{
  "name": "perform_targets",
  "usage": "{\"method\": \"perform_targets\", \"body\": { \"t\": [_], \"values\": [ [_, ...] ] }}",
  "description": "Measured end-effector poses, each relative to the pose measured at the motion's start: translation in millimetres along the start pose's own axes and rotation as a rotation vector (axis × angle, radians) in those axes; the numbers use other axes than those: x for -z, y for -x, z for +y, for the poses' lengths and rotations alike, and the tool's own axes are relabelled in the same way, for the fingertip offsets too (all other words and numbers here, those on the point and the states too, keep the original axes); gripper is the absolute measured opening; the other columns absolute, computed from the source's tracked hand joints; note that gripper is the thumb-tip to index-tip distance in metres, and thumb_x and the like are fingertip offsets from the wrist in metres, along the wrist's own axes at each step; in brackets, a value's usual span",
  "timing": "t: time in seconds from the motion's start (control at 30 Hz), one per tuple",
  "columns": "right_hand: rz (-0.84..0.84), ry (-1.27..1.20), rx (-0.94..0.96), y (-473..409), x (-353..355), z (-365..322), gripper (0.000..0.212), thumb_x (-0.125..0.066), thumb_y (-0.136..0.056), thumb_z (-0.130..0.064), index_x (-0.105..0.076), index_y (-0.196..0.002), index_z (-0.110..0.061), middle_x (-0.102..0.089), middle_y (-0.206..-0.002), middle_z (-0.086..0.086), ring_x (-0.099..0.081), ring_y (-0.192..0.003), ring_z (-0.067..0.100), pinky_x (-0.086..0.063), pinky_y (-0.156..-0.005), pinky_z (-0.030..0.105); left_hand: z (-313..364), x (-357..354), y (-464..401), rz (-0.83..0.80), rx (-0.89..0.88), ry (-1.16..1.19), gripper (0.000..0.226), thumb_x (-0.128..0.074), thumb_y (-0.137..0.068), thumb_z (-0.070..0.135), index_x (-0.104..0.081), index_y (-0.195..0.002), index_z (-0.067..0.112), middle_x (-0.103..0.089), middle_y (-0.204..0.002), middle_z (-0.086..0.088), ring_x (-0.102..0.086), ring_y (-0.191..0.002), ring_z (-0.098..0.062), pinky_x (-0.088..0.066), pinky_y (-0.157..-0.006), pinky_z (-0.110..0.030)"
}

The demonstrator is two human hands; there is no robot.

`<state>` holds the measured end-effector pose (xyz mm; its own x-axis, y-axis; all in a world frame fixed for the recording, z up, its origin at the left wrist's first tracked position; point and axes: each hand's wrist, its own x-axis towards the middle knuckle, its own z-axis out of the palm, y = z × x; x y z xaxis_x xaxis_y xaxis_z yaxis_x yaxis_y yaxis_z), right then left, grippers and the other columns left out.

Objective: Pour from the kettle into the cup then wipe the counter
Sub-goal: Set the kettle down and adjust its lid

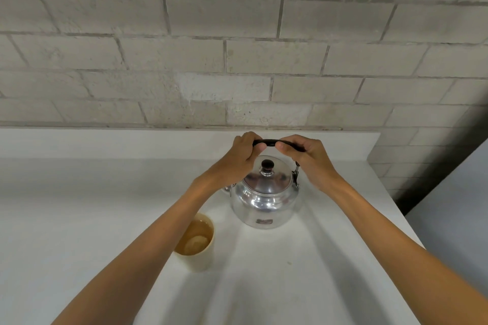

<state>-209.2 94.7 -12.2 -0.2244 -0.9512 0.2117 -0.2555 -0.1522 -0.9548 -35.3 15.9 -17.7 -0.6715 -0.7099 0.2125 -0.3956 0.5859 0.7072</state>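
A shiny metal kettle (265, 203) with a dark lid knob stands upright on the white counter (79, 206). Its black handle (270, 143) arches over the lid. My left hand (244, 155) grips the handle's left end and my right hand (306, 158) grips its right end. A cream cup (199, 245) holding brownish liquid stands in front of the kettle to the left, partly hidden by my left forearm. The kettle's spout is mostly hidden behind my left wrist.
A pale brick wall (237, 60) rises behind a raised ledge at the counter's back. The counter's right edge (404, 216) drops off to a grey surface. No cloth is in view.
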Motion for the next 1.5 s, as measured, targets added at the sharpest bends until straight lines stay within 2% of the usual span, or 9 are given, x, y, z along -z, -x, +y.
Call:
{"method": "perform_targets", "body": {
  "t": [0.1,0.2,0.47,0.67,0.8,0.93,1.07,1.23,1.5],
  "values": [
    [0.021,-0.029,0.007,-12.0,-1.4,3.0,0.013,-0.071,-0.082,-0.021,-0.073,-0.088,-0.009,-0.064,-0.064,-0.016,-0.054,-0.058,-0.004,-0.040,-0.055,0.006,-6.0,0.6,-11.0,0.030,-0.043,-0.016,0.019,-0.033,-0.098,0.032,-0.043,-0.101,0.016,-0.040,-0.084,0.010,-0.037,-0.083,-0.005,-0.032,-0.074,-0.004],
    [0.027,-0.038,0.016,-23.0,-3.9,3.0,0.013,-0.070,-0.082,-0.020,-0.073,-0.089,-0.008,-0.063,-0.067,-0.010,-0.053,-0.060,-0.002,-0.041,-0.058,0.008,-9.0,2.5,-20.3,0.056,-0.069,-0.036,0.021,-0.033,-0.098,0.029,-0.044,-0.101,0.011,-0.038,-0.082,0.012,-0.036,-0.083,-0.012,-0.035,-0.072,-0.015],
    [0.015,-0.026,0.033,-35.2,-4.3,5.9,0.014,-0.070,-0.083,-0.021,-0.072,-0.089,-0.009,-0.062,-0.062,-0.019,-0.053,-0.058,-0.005,-0.040,-0.057,0.006,-15.8,2.5,-29.3,0.097,-0.117,-0.066,0.026,-0.035,-0.098,0.025,-0.045,-0.100,0.001,-0.042,-0.084,-0.003,-0.038,-0.080,-0.019,-0.031,-0.065,-0.020],
    [0.010,0.066,0.034,-27.8,-5.7,0.6,0.019,-0.067,-0.085,-0.027,-0.069,-0.097,-0.013,-0.067,-0.084,-0.007,-0.059,-0.076,0.000,-0.045,-0.075,0.019,-13.8,4.4,-25.6,0.070,-0.074,0.015,0.022,-0.035,-0.097,0.034,-0.044,-0.105,0.015,-0.043,-0.088,0.011,-0.042,-0.087,-0.012,-0.037,-0.077,-0.023],
    [-0.052,0.216,-0.014,-21.5,-0.5,-7.2,0.049,-0.066,-0.081,-0.046,-0.056,-0.126,-0.028,-0.058,-0.127,-0.011,-0.053,-0.114,0.002,-0.040,-0.094,0.017,-10.6,10.5,-17.5,0.021,0.013,0.025,0.059,-0.037,-0.090,0.052,-0.028,-0.139,0.021,-0.041,-0.136,-0.003,-0.032,-0.130,-0.017,-0.028,-0.104,-0.030],
    [-0.059,0.306,0.003,-10.5,4.8,-23.9,0.062,-0.065,-0.079,-0.052,-0.045,-0.135,-0.034,-0.045,-0.142,-0.012,-0.040,-0.129,0.005,-0.030,-0.105,0.025,4.4,23.5,-3.0,0.027,0.020,0.025,0.074,-0.037,-0.081,0.064,-0.025,-0.142,0.024,-0.033,-0.144,-0.002,-0.029,-0.135,-0.022,-0.029,-0.109,-0.038],
    [-0.030,0.293,0.031,5.7,8.9,-52.1,0.053,-0.067,-0.081,-0.045,-0.050,-0.130,-0.031,-0.052,-0.135,-0.015,-0.046,-0.124,0.004,-0.033,-0.098,0.021,22.4,34.5,17.0,0.028,0.028,0.017,0.068,-0.044,-0.082,0.062,-0.029,-0.140,0.030,-0.031,-0.145,0.007,-0.026,-0.136,-0.014,-0.029,-0.108,-0.035],
    [-0.060,0.263,0.073,37.9,4.7,-92.6,0.036,-0.068,-0.083,-0.035,-0.058,-0.117,-0.031,-0.062,-0.118,-0.013,-0.056,-0.108,-0.002,-0.042,-0.085,0.012,48.2,47.0,53.3,0.067,0.000,-0.015,0.058,-0.056,-0.081,0.054,-0.038,-0.132,0.032,-0.037,-0.127,0.013,-0.036,-0.124,-0.010,-0.029,-0.097,-0.025],
    [-0.102,0.221,0.160,110.8,-24.1,-130.1,0.012,-0.067,-0.085,-0.015,-0.069,-0.096,-0.017,-0.070,-0.090,-0.006,-0.063,-0.084,0.001,-0.043,-0.071,0.004,83.2,60.8,140.9,0.225,-0.011,-0.032,0.038,-0.071,-0.078,0.032,-0.058,-0.112,0.025,-0.053,-0.114,0.006,-0.053,-0.100,-0.005,-0.044,-0.081,-0.010]
  ]
}}
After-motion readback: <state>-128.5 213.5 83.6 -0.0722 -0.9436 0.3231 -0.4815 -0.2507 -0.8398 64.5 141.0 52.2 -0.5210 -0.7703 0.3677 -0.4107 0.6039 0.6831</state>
